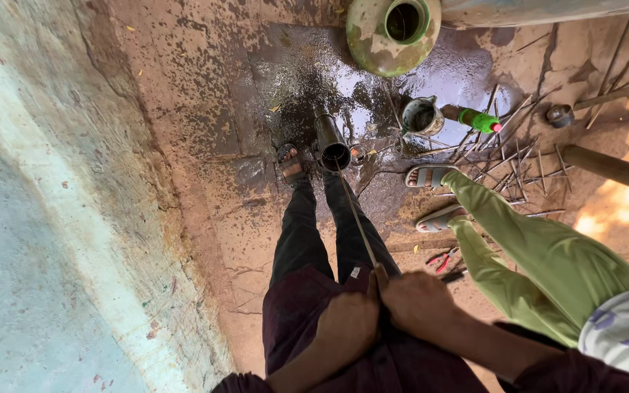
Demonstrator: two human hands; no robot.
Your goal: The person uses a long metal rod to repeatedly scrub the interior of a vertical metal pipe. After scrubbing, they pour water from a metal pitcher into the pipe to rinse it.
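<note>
Head view: my left hand (347,324) and right hand (416,302) both clench a thin, stiff rod (358,215) at its upper end; its tip enters a heavy-looking metal pipe (331,140) on the wet floor (205,109).

Bare floor (183,145) lies open leftward; scattered rods (507,160) and a co-worker's legs (518,240) crowd the right.

Pipe (331,143) between the feet, rod (358,215) in it; pot (392,33) beyond, co-worker's legs (518,247) right.
</note>
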